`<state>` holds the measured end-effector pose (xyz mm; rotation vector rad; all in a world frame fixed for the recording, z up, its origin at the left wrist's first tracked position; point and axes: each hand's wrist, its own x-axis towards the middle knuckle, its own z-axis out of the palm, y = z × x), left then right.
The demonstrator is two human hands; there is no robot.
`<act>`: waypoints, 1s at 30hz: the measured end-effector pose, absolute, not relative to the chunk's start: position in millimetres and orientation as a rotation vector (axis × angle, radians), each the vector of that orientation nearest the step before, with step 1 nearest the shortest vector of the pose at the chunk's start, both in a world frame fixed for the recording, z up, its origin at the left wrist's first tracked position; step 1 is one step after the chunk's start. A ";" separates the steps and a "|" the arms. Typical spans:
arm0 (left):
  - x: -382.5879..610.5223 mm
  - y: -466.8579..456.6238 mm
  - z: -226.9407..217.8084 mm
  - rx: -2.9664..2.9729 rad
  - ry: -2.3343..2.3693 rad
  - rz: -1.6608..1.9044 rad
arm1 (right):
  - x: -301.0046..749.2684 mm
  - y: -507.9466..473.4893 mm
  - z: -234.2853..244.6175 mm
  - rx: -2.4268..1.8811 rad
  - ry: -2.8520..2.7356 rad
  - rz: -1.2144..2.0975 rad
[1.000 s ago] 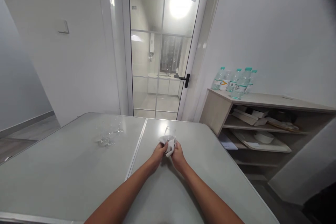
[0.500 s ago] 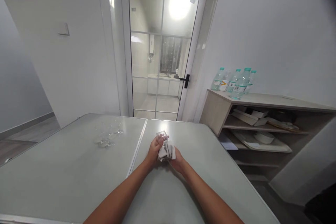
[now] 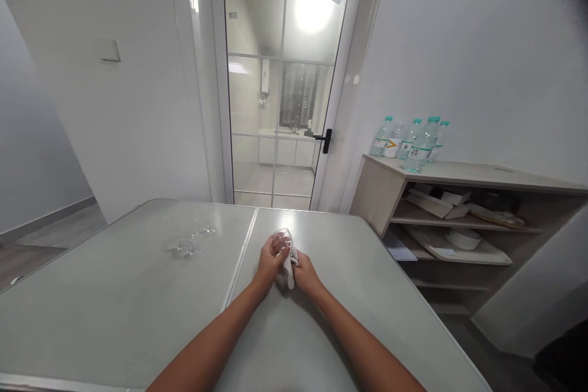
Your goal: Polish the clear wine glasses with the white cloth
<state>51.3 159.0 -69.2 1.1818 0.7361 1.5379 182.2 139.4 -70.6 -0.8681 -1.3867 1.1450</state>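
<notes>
In the middle of the head view, my left hand (image 3: 270,260) is closed around a clear drinking glass (image 3: 282,237), whose rim points up and away from me. My right hand (image 3: 305,272) is closed on a whitish cloth (image 3: 289,272) pressed against the glass's right side. Part of the cloth hangs down between the hands, and the rest is hidden by my fingers. Both hands are just above the pale table (image 3: 321,331). To the left, several clear glass pieces (image 3: 187,247) stand or lie on the tabletop; their exact shapes blur together.
A metal seam (image 3: 242,251) divides the tabletop. At the right stands a wooden shelf unit (image 3: 468,173) with several plastic bottles (image 3: 419,150) on top and boxes and trays inside. Beyond the table is a glass-paned door (image 3: 275,165) with a black handle (image 3: 326,141).
The cloth, bunched below the glass before, now hangs as a narrow strip at its side. My right hand has turned and risen slightly; the glass has tilted in my left hand.
</notes>
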 end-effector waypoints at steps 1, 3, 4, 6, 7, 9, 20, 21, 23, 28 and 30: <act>50.2 158.9 -69.1 1.171 0.712 1.521 | 181.0 137.6 -68.4 -0.859 -1.355 1.197; 48.4 158.5 -69.2 1.133 0.649 1.476 | 179.0 133.3 -63.2 -0.811 -1.256 1.411; 47.8 158.3 -69.3 1.112 0.612 1.452 | 178.5 131.3 -60.6 -0.775 -1.195 1.525; 47.3 157.8 -69.2 1.081 0.549 1.431 | 178.6 128.8 -57.1 -0.711 -1.104 1.668; 47.4 157.7 -69.0 1.077 0.529 1.437 | 179.4 128.8 -56.5 -0.697 -1.099 1.688; 47.3 157.9 -68.0 1.096 0.513 1.468 | 182.8 131.8 -58.2 -0.701 -1.164 1.644; 39.4 157.6 -52.5 1.061 0.525 1.760 | 208.0 153.8 -66.3 -0.859 -0.866 1.187; 41.5 156.0 -52.2 1.092 0.513 1.744 | 205.3 151.2 -65.0 -0.811 -0.907 1.295; 46.6 152.1 -52.4 1.186 0.493 1.684 | 199.4 146.6 -63.4 -0.756 -0.986 1.397; 55.9 144.4 -56.6 1.416 0.511 1.596 | 194.6 146.5 -66.4 -0.786 -1.025 1.366; 56.3 142.4 -58.3 1.508 0.545 1.573 | 195.2 148.7 -70.0 -0.825 -1.002 1.346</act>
